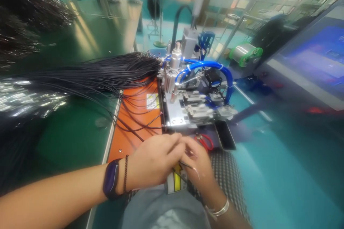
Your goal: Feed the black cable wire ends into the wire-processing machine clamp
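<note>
My left hand [153, 159], wearing a dark wristband [110, 179], is closed with its fingertips against those of my right hand [197, 162]. Both meet just in front of the machine. A thin black cable [137, 134] runs from the bundle to behind my left hand, and a dark thin length [186, 165] shows along my right palm. The right fingers are curled in a pinch; their tips are partly hidden. Below the hands sits a grey and yellow object [176, 182], mostly covered. Red-handled pliers or a similar tool [205, 142] lie just beyond my right hand.
A metal machine [177, 109] with blue hoses [206, 65] stands ahead on an orange base [129, 125]. A large bundle of black cables [107, 71] lies across the green table [77, 132]. A phone [225, 135] rests at right, with a green-rimmed wire spool [245, 55] behind.
</note>
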`<action>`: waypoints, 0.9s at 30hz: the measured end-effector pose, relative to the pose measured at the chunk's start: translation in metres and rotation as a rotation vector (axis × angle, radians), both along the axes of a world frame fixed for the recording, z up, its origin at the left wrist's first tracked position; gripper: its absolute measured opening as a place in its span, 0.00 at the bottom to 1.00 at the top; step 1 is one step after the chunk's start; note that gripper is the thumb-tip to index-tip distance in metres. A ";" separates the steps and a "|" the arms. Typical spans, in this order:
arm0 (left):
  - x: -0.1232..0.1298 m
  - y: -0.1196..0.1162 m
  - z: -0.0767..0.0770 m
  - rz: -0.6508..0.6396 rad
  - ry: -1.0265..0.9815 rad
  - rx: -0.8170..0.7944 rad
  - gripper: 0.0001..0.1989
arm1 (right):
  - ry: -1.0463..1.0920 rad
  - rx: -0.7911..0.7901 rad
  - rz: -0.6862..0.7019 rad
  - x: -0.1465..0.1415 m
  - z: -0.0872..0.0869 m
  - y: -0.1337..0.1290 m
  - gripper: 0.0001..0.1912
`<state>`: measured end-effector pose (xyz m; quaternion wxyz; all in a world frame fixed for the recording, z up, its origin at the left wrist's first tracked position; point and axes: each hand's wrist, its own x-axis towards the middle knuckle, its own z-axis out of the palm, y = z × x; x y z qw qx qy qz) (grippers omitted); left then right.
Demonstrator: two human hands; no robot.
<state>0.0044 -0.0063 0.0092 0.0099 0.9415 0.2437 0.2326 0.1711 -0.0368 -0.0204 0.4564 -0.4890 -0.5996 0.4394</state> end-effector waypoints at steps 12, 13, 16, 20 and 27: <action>-0.001 0.009 -0.007 0.136 0.065 -0.210 0.11 | -0.130 0.091 -0.278 0.015 0.012 -0.009 0.06; -0.001 0.008 -0.008 0.137 0.046 -0.213 0.12 | -0.169 0.107 -0.288 0.014 0.011 -0.009 0.07; -0.002 0.005 -0.010 0.154 0.020 -0.186 0.12 | -0.276 0.206 -0.290 0.010 0.010 -0.010 0.05; -0.004 0.003 -0.009 0.179 -0.013 -0.131 0.10 | -0.363 0.335 -0.121 0.006 0.008 -0.012 0.07; -0.002 0.002 -0.006 0.180 -0.005 -0.069 0.09 | -0.307 0.231 -0.282 0.003 0.008 -0.011 0.04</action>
